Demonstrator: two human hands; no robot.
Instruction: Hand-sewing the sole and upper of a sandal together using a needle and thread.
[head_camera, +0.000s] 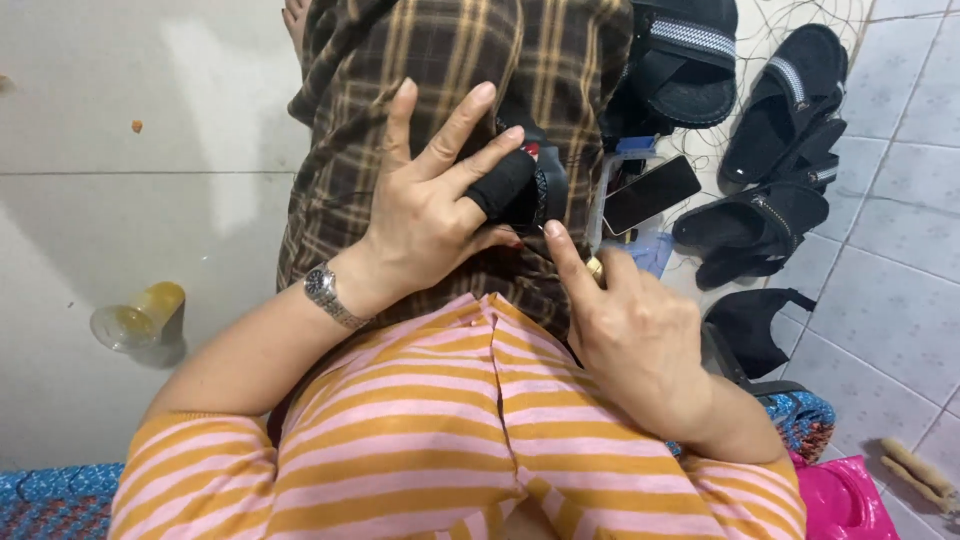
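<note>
We see black sandals (770, 110) on the tiled floor (890, 270), a dark phone (650, 194), a yellow plastic cup (140, 316) lying on its side, a pink bag (845, 500), a brown checked cloth (450, 60)

a single head-worn view looks steeply down the person's front, close over the plaid-covered lap (440, 100). pale floor tiles lie left of that lap, black sandals (770, 130) right of it, striped shirt below.

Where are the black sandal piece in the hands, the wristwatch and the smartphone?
black sandal piece (512, 185): head view, on its padded strap.
wristwatch (322, 283): head view, on its dial.
smartphone (651, 194): head view, middle of its dark screen.
</note>
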